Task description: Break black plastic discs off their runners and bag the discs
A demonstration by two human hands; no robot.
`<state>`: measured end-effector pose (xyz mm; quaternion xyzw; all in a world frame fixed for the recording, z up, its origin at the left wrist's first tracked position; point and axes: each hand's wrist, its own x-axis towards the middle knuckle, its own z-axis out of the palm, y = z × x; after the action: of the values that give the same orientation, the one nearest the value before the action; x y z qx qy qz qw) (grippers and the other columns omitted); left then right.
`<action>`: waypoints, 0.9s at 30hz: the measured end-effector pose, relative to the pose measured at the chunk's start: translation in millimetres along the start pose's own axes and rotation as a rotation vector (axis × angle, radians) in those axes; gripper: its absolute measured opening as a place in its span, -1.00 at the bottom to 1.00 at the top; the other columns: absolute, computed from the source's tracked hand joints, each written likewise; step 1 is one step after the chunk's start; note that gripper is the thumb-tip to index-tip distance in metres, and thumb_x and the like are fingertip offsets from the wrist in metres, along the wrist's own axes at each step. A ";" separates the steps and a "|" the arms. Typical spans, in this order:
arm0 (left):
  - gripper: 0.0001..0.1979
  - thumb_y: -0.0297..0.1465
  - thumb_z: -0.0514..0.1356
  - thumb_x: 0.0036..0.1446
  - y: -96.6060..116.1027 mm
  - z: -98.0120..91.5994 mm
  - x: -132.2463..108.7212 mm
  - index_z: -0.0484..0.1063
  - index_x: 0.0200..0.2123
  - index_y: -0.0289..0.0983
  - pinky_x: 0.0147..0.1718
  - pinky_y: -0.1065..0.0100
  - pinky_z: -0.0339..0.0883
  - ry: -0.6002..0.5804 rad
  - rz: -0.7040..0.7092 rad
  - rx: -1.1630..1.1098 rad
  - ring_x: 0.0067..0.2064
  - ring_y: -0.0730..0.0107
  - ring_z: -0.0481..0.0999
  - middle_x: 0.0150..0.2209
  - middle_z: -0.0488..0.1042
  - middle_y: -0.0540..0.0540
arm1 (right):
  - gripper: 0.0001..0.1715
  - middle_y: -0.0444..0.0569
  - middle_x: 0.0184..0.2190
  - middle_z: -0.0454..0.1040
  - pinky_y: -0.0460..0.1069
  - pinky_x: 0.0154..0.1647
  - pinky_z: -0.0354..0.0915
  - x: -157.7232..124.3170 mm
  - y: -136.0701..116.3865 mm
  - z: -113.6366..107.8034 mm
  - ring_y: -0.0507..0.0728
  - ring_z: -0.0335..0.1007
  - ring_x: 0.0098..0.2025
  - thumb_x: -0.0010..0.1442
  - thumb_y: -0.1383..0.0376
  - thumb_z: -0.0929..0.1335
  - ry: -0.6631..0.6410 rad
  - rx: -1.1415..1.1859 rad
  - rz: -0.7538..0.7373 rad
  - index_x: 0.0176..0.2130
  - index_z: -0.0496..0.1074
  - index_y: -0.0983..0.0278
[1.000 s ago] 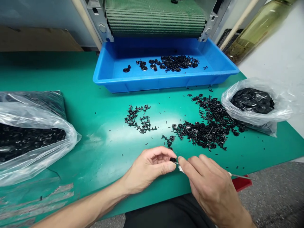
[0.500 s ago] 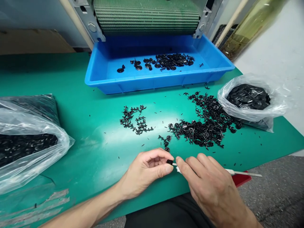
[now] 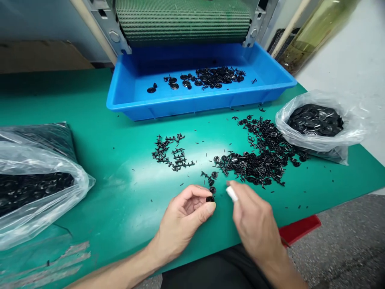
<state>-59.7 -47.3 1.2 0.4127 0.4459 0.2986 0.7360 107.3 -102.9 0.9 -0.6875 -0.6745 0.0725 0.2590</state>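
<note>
My left hand (image 3: 188, 218) pinches a small black plastic part (image 3: 210, 199) between thumb and forefinger, just above the table. My right hand (image 3: 255, 224) is closed round a slim tool with a white end (image 3: 231, 194); its shaft is hidden by the hand and motion blurs the fingers. A gap of green table separates the tool from the held part. Behind my left fingertips lie a few loose round black pieces (image 3: 212, 190). A large heap of black plastic parts (image 3: 261, 168) spreads beyond my right hand, and a smaller group of branched black parts (image 3: 162, 149) lies to its left.
A blue tray (image 3: 192, 108) with black discs and parts stands under a green conveyor belt (image 3: 183, 20). Open plastic bags of black pieces sit at left (image 3: 81, 180) and right (image 3: 355, 136). A red container (image 3: 303, 229) shows at the table's front edge.
My right hand has drawn the tool away from the black part and turned it, so its white end now points up and left. My left hand shifted slightly left, still holding the part.
</note>
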 end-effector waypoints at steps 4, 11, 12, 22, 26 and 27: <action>-0.86 -0.39 0.33 0.07 5.2 -5.5 5.3 0.43 -0.32 -0.26 -0.34 0.39 0.33 0.021 0.006 -0.156 -0.40 0.46 0.43 -0.38 0.46 0.00 | -0.66 0.00 -0.24 0.49 -0.01 -0.27 0.35 9.8 11.0 -5.6 0.12 0.46 -0.25 0.32 0.40 0.17 -0.138 0.107 0.036 -0.03 0.43 0.28; -0.90 -0.53 0.24 0.09 11.3 -8.0 11.8 0.41 -0.31 -0.26 -0.42 0.45 0.25 0.013 -0.012 -0.338 -0.37 0.51 0.36 -0.27 0.43 -0.03 | -0.70 -0.06 -0.32 0.48 -0.09 -0.39 0.28 17.2 1.2 8.8 0.06 0.44 -0.36 0.25 0.40 0.24 -0.173 0.077 0.034 -0.10 0.48 0.23; -0.91 -0.50 0.24 0.11 11.9 -7.1 11.0 0.42 -0.29 -0.26 -0.42 0.45 0.23 0.015 -0.021 -0.288 -0.37 0.51 0.35 -0.27 0.44 -0.03 | -0.72 -0.06 -0.32 0.48 -0.09 -0.39 0.28 18.0 -0.2 7.8 0.06 0.44 -0.36 0.24 0.40 0.24 -0.166 0.104 0.044 -0.12 0.48 0.23; -0.77 -0.26 0.27 0.16 5.6 1.2 5.8 0.47 -0.21 -0.30 -0.41 0.43 0.16 -0.114 -0.138 -0.268 -0.50 0.57 0.32 -0.45 0.45 0.01 | -0.60 -0.05 -0.36 0.37 -0.08 -0.42 0.31 10.8 -17.0 -7.5 0.03 0.35 -0.42 0.34 0.43 0.15 -0.119 0.263 -0.084 0.05 0.40 0.26; -0.75 -0.27 0.26 0.17 5.9 -2.4 8.7 0.46 -0.15 -0.30 -0.43 0.43 0.14 -0.091 -0.170 -0.320 -0.51 0.58 0.28 -0.42 0.49 -0.05 | -0.46 0.00 -0.30 0.40 -0.07 -0.47 0.33 11.5 -8.7 -12.9 0.06 0.36 -0.38 0.29 0.50 0.09 -0.266 0.197 -0.169 0.17 0.31 0.31; -0.74 -0.27 0.27 0.16 6.0 -3.4 9.2 0.47 -0.14 -0.30 -0.43 0.42 0.13 -0.091 -0.169 -0.321 -0.51 0.57 0.27 -0.42 0.49 -0.05 | -0.45 0.01 -0.29 0.41 -0.06 -0.46 0.34 11.5 -6.2 -14.4 0.07 0.37 -0.37 0.28 0.51 0.09 -0.286 0.185 -0.179 0.18 0.30 0.31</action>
<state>-59.3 -35.9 1.9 0.2641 0.3918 0.2843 0.8342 109.2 -95.8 18.9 -0.5805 -0.7535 0.2079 0.2280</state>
